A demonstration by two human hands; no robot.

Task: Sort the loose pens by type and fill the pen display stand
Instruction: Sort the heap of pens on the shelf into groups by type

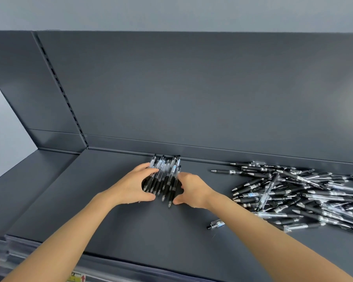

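The bundle of clear-barrelled pens with black rubber grips lies on the dark grey metal shelf, clicker ends near the back lip. The left hand and right hand each curl fingers and thumb round one side of it. Squeeze evenly and level the tips; the loose heap of black and clear pens lies apart to the right

shop aisle, dark metal gondola shelf, slotted upright, price-label strip on front edge
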